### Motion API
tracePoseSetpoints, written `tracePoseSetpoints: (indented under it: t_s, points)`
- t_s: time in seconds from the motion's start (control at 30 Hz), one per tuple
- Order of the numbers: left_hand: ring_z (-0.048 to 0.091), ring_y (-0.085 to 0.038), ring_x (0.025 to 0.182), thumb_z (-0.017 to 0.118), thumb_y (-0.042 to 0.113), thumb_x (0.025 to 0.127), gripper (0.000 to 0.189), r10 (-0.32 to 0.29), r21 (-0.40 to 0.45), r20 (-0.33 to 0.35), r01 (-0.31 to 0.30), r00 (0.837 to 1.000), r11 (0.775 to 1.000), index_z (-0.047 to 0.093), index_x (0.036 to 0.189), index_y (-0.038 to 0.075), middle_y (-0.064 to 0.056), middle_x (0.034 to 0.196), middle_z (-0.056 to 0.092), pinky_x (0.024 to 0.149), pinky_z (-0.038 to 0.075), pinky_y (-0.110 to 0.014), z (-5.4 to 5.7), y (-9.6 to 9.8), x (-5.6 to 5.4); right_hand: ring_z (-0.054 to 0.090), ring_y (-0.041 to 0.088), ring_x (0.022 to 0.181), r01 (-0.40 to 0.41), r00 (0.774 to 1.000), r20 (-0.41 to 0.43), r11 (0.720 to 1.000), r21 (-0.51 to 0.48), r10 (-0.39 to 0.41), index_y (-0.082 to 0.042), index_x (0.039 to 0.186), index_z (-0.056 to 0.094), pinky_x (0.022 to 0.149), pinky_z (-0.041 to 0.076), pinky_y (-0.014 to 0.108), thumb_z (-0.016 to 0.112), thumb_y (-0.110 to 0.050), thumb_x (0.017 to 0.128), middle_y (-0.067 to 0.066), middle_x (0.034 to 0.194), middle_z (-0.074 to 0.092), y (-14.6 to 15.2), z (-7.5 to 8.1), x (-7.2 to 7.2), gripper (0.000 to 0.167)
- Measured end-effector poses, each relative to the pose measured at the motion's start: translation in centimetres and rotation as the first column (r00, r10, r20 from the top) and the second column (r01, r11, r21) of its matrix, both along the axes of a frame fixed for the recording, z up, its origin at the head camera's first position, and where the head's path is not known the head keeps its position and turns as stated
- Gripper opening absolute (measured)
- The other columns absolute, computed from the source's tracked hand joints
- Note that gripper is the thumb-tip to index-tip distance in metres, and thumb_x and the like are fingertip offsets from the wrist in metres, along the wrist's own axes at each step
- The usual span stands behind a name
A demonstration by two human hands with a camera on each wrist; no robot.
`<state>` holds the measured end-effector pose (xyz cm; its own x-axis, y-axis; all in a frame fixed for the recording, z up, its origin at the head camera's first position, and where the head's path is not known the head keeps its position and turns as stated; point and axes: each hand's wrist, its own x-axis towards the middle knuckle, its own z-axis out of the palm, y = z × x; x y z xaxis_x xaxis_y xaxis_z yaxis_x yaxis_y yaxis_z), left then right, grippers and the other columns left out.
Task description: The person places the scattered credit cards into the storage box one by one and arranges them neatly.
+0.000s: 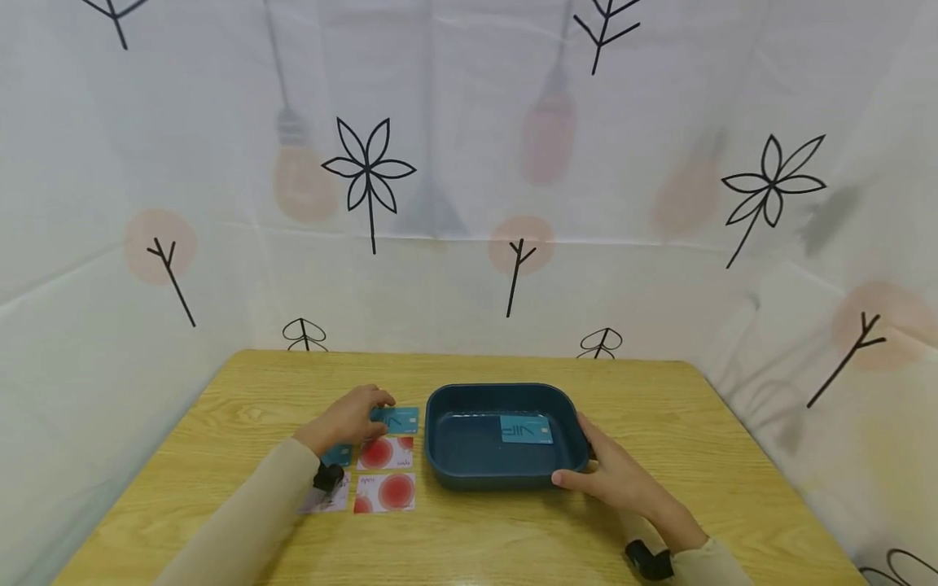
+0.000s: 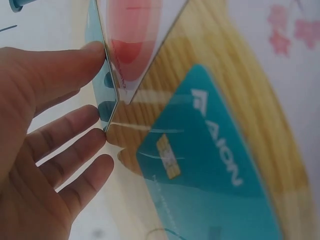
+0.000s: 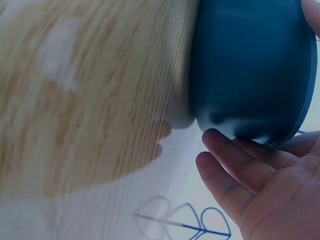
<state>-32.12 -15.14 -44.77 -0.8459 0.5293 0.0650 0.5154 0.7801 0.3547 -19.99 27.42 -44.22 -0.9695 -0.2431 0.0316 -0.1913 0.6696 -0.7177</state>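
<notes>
My left hand [image 1: 348, 420] pinches a teal VIP card [image 1: 404, 420] by its edges, low over the table and left of the basin; part of that card is hidden by the fingers. In the left wrist view the thumb and fingertips meet its edge. A dark blue rectangular basin [image 1: 469, 482] stands mid-table with another teal VIP card [image 1: 526, 430] lying flat inside. My right hand [image 1: 623, 476] grips the basin's right end, thumb at the near corner and fingers along the outer side. The right wrist view shows fingertips against the basin's wall [image 3: 250, 75].
Two red-and-white cards, one farther back [image 1: 384, 453] and one nearer [image 1: 384, 492], lie below the left hand. Under the left wrist are a teal AION card [image 2: 210, 165] and a pale floral card [image 1: 333, 496], both partly covered. A patterned white curtain [image 1: 454, 293] hangs behind the wooden table [image 1: 659, 423].
</notes>
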Motion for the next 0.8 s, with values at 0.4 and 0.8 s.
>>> tracePoseSetpoints:
  t_s: [0.4,0.8]
  points:
    - [0.056,-0.022,0.099,0.077,0.018,0.081,0.041,0.035,-0.012,0.032,-0.035,0.999,0.999,0.064,0.118,0.009,-0.005,0.106,0.058,0.088,0.046,-0.041,0.08,0.07,-0.14,0.042,0.036,0.129,0.017,1.000,0.010,0.999,0.027,-0.017,-0.003,0.153,0.007,0.102,0.033,0.056,0.074,-0.049,0.079,0.022,0.154,0.018,-0.15,0.23,0.08,0.110]
    - [0.056,-0.025,0.098,0.078,0.015,0.079,0.044,0.030,-0.028,0.055,-0.028,0.998,0.999,0.063,0.119,0.006,-0.009,0.106,0.058,0.087,0.046,-0.043,0.68,0.37,-0.17,0.042,0.037,0.130,0.016,1.000,0.026,1.000,0.022,-0.017,-0.003,0.153,0.005,0.102,0.033,0.055,0.073,-0.049,0.080,0.023,0.155,0.016,-0.08,0.20,0.02,0.110]
